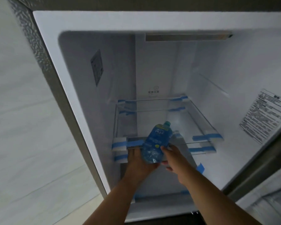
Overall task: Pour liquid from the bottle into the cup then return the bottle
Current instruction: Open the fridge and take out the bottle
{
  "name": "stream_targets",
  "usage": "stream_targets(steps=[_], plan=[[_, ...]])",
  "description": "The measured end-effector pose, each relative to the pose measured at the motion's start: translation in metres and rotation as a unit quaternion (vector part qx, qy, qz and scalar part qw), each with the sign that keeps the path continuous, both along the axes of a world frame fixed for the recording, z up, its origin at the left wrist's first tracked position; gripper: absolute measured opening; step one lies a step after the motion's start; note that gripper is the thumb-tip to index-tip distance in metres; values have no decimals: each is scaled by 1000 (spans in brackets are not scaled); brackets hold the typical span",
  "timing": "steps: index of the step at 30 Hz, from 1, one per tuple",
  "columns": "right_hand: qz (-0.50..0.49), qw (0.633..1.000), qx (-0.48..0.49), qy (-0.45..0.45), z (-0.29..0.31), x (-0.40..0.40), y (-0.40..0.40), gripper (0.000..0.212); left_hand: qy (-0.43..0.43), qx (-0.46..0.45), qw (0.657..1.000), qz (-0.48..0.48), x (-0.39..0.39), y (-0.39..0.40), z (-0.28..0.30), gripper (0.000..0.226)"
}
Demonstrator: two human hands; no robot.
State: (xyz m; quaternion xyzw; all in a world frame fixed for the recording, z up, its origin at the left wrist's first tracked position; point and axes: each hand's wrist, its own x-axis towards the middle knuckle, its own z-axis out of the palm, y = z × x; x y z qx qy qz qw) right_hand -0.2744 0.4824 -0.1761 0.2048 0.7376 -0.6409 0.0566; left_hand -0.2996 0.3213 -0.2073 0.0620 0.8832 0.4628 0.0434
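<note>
A blue plastic bottle [156, 142] with a teal cap and a blue label is held tilted, cap pointing up and to the right, at the front edge of a glass shelf [199, 111] inside an open fridge. My left hand [139, 163] cups the bottle's base from below and left. My right hand [172, 156] grips its lower side from the right. No cup is in view.
The fridge interior [161, 65] is white, and its shelves are fixed with blue tape strips [206, 137]. The open fridge door [269, 184] stands at the right, carrying a printed label [264, 116]. A pale wall [23, 127] lies left of the fridge's grey side panel.
</note>
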Motion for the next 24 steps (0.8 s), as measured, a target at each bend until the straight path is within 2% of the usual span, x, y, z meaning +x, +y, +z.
stream_targets(steps=[4,7,11,13,15,17,19,21,22,24], plan=[[-55,994,-92,-7,-2,6,1,54,-45,8,994,-103,13,-2,-12,64],[-83,990,-112,1,-5,11,5,58,-50,27,991,-122,15,-7,-10,46],[-100,985,-140,14,-11,30,7,63,-72,89,990,-80,8,-10,1,25],[-104,978,-180,10,-15,45,8,71,-121,140,980,-76,6,-3,6,18],[-87,975,-204,-9,-14,61,10,68,-177,179,965,-78,5,6,7,4],[-71,976,-202,-37,-8,76,11,55,-188,195,958,-93,4,15,3,28],[-67,978,-186,-63,-4,91,12,49,-206,226,946,-112,5,21,-1,76],[-69,978,-183,-74,-7,107,12,52,-238,233,935,-121,7,27,-6,121],[-72,977,-184,-74,-11,116,10,56,-256,230,930,-129,9,30,-6,126],[-80,978,-179,-68,-21,134,6,59,-285,232,915,-163,19,34,-4,111]])
